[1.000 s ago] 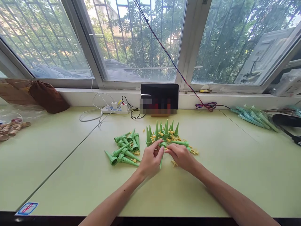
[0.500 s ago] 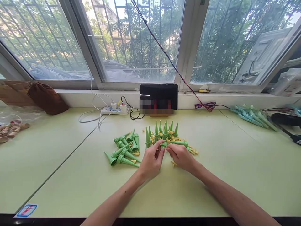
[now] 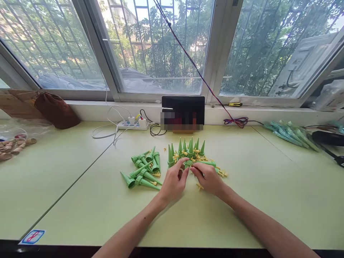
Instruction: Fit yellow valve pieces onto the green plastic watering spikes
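My left hand [image 3: 174, 181] and my right hand [image 3: 209, 178] meet at the middle of the pale green table [image 3: 80, 200]. Both pinch one green cone spike [image 3: 187, 164] between their fingertips; most of it is hidden by the fingers. Just behind the hands, several green cones stand upright [image 3: 185, 150] among small yellow parts [image 3: 221, 173]. One yellow part [image 3: 199, 186] lies under my right hand. To the left lies a pile of green cones on their sides [image 3: 143, 170].
A dark screen [image 3: 183, 111] leans on the window sill, with a power strip [image 3: 133, 124] and white cables to its left. A brown pouch [image 3: 55, 110] and wooden pieces [image 3: 10, 147] are far left. Teal spikes [image 3: 291, 133] lie at the right.
The cone's long tip, which hung down between my hands a second ago, no longer shows. My fingertips have closed in over its top. The hands stay in place.
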Motion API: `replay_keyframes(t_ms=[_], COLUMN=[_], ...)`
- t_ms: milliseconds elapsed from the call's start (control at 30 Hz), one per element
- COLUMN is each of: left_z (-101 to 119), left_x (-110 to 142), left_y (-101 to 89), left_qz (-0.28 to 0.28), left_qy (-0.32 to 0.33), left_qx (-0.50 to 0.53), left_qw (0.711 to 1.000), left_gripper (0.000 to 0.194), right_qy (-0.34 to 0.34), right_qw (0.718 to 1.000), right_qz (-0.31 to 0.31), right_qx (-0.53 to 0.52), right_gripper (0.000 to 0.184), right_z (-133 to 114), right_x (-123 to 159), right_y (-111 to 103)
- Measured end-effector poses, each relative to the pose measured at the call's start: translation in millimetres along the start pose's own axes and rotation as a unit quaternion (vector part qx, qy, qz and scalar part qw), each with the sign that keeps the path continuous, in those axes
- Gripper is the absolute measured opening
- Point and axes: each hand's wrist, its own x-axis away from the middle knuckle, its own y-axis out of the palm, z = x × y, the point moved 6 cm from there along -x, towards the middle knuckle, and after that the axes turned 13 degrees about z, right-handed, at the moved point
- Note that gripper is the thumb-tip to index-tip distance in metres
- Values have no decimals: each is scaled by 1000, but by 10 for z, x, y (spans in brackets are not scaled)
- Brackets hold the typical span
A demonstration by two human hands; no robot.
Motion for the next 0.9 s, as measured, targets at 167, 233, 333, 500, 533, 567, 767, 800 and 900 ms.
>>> replay_keyframes(t_ms=[167,233,333,500,533,567,767,800,900], left_z=[-26,-37,-38,-44,-51,-59,-103,-106,-116], left_x=[-11,-16,-18,-14,-13,-11,-7,-9,-18], left_y=[-21,-29,-31,-25,-24,-22,-8,-3,14], left_qz=[15,22,24,22,21,21,8,6,1], left_qy=[-26,-35,-42,-52,-55,-59,-97,-105,-125], left_qx=[22,30,38,40,41,44,77,86,115], left_qw=[999,999,998,998,997,997,992,991,985], left_gripper=[30,30,30,32,34,35,38,39,39], right_qy=[-17,-22,-21,-13,-13,-13,-13,-13,-14], right_qw=[1000,999,999,999,999,999,999,999,999], right_qz=[22,29,32,23,21,19,17,17,20], right_qx=[-2,-3,4,29,31,32,33,33,28], right_gripper=[24,22,22,25,26,26,28,28,27], right_z=[-35,-40,-21,22,24,24,20,22,29], right_x=[-14,-16,-14,-8,-8,-8,-3,-2,1], right_y=[-25,-33,-30,-9,-7,-6,-9,-9,-9])
